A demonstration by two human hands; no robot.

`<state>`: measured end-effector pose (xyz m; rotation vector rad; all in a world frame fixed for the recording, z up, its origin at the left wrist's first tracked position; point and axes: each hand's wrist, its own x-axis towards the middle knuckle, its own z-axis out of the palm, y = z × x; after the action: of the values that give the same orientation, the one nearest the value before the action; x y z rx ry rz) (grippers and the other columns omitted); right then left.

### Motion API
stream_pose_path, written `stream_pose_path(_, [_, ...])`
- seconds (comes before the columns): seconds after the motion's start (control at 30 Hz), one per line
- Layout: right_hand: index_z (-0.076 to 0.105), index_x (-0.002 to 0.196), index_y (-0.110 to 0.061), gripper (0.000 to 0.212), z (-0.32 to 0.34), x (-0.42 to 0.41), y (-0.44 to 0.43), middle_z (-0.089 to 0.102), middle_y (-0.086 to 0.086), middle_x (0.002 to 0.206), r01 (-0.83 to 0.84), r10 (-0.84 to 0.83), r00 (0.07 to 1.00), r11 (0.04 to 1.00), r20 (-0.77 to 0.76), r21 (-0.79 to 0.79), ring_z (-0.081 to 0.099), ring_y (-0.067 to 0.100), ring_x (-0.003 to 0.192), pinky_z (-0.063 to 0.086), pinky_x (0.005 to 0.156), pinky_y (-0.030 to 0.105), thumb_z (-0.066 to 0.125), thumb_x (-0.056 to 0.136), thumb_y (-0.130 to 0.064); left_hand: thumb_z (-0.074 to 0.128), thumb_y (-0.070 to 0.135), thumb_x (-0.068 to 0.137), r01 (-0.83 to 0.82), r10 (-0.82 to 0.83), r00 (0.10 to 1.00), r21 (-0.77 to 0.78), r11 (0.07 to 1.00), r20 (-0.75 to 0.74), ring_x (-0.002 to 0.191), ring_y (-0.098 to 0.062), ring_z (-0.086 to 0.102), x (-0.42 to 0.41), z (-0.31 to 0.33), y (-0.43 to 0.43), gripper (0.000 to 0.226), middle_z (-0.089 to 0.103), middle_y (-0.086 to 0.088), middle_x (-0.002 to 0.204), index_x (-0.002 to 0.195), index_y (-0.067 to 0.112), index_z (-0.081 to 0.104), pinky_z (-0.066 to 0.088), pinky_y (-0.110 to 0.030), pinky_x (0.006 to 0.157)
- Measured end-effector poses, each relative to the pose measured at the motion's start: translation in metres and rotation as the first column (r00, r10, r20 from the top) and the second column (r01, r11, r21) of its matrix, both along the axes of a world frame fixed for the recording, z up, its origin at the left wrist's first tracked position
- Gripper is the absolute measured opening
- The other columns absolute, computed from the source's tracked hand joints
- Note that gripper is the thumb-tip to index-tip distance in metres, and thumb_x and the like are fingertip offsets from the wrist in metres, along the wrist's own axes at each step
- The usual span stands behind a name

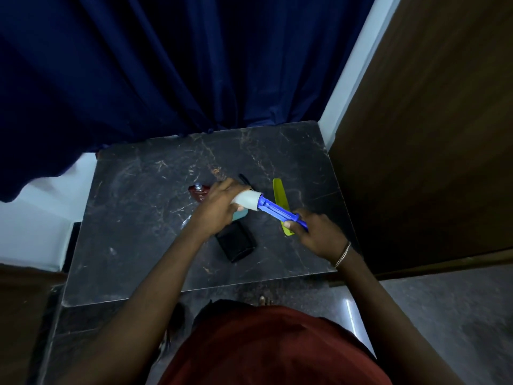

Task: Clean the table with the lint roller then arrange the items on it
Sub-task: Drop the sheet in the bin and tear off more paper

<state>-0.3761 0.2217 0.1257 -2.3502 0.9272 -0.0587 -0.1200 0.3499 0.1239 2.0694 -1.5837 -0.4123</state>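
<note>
I hold a lint roller [273,211] with a blue handle and a white roll above the dark marble table [144,190]. My right hand [319,234] grips the end of the blue handle. My left hand [222,202] is curled round the white roll at the other end. On the table below lie a black wallet [236,243], a yellow-green comb [279,194], a dark red perfume bottle [198,191], a light teal item [240,215] partly hidden by my left hand, and a thin black object [244,179] behind that hand.
A dark blue curtain [180,65] hangs behind the table and touches its back edge. A brown wooden panel [430,134] stands close on the right. White wall shows on the left. The items cluster in the table's middle.
</note>
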Motion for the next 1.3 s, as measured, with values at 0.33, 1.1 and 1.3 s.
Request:
stream_pose_path(0.33, [0.058,0.115,-0.02,0.048,0.023,0.04,0.016,0.072,0.012,0.096,-0.096,0.096,0.993,0.995,-0.066,-0.002,0.067,0.035,0.089,0.054,0.072,0.04,0.056,0.091,-0.061,0.074,0.0,0.084,0.138,-0.137,0.99,-0.005,0.99,0.043,0.117,-0.027,0.055,-0.004,0.016,0.01,0.057,0.061,-0.006,0.126,0.138,0.017,0.063,0.045,-0.038,0.1])
stream_pose_path(1.1, [0.026,0.157,-0.02,0.103,0.041,0.096,0.09,0.057,0.034,0.129,-0.004,-0.01,0.994,0.991,0.106,0.135,0.072,0.022,0.095,0.043,0.111,0.05,0.085,0.075,-0.038,0.072,-0.003,0.083,0.22,-0.219,0.971,0.0,0.976,0.092,0.116,-0.021,0.047,0.036,0.027,0.062,0.059,0.055,0.001,0.13,0.134,0.025,0.063,0.046,-0.035,0.098])
stream_pose_path(1.3, [0.063,0.105,-0.012,0.036,0.029,0.088,0.083,0.055,-0.003,0.066,-0.049,0.053,0.998,0.996,-0.045,0.077,0.052,0.016,0.058,0.039,0.061,0.03,0.064,0.093,-0.046,0.07,-0.006,0.084,0.172,-0.171,0.985,-0.022,0.985,0.04,0.124,-0.021,0.047,0.058,0.032,0.061,0.061,0.054,-0.003,0.137,0.138,0.023,0.063,0.042,-0.03,0.104])
